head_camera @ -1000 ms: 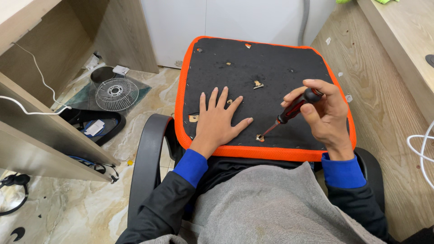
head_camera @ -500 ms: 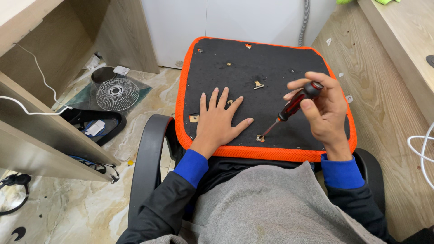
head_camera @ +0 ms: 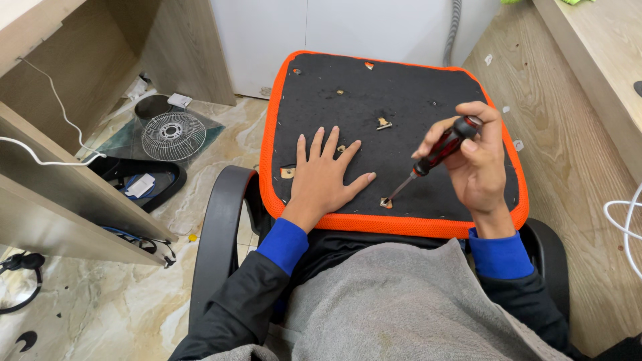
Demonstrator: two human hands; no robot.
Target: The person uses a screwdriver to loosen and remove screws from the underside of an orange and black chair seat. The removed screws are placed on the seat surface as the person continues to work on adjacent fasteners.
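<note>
Two bare hands work on an upturned seat pad [head_camera: 401, 100], black fabric with an orange rim, resting across the person's lap in the head camera view. The left hand [head_camera: 324, 175] lies flat on the pad's near left part, fingers spread, gripping nothing. The right hand [head_camera: 478, 164] is closed around the red and black handle of a screwdriver [head_camera: 435, 155], held slanted over the pad's near right part. Its metal tip touches a small metal fitting [head_camera: 386, 201] near the pad's front edge, just right of the left thumb. Left of the pad, a round wire fan guard [head_camera: 168, 132] lies on the marble-patterned floor.
</note>
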